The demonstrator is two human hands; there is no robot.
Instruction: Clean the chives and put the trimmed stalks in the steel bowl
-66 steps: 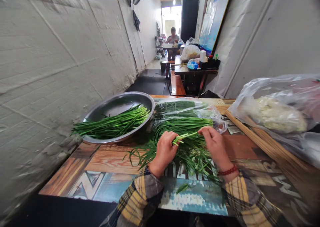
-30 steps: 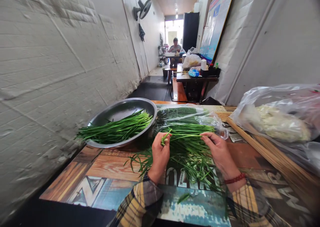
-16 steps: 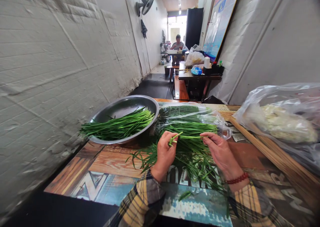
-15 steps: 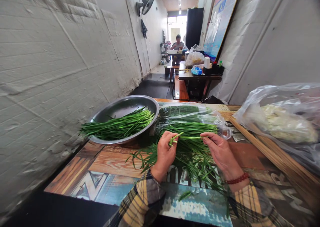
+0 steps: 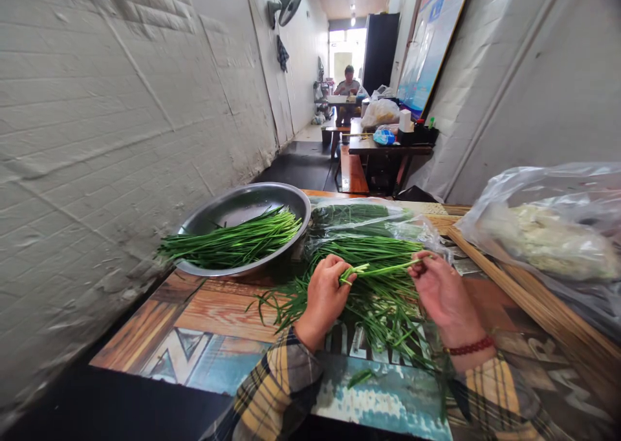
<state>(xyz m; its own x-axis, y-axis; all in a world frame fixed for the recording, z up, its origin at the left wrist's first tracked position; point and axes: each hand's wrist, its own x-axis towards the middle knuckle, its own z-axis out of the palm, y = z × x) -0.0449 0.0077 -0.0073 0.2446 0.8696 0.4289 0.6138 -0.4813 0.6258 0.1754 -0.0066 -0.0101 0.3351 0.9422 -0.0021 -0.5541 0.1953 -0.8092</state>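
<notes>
My left hand (image 5: 326, 297) is closed round a few garlic chives (image 5: 356, 272), their pale cut ends poking out past the thumb. Between the fingertips of my right hand (image 5: 439, 292) is the end of a single chive stalk (image 5: 392, 268), stretched level across to the left hand. Beneath both hands lies a loose heap of chives (image 5: 383, 299), partly under a clear plastic bag (image 5: 383, 224). To the left, a metal basin (image 5: 242, 195) holds a neat bundle of chives (image 5: 237, 240) whose leaf tips hang over its rim.
Right of the hands are long wooden strips (image 5: 514, 289) and a clear bag (image 5: 548, 234) of something pale. A torn leaf (image 5: 360, 378) lies near the table's front edge. Farther off, a person (image 5: 347, 85) sits at another table; a white wall (image 5: 97, 137) runs along the left.
My right hand has moved right, drawing its end of the stalk farther from the left hand. My left hand has shifted slightly right, still closed on chives. The view has shifted a little.
</notes>
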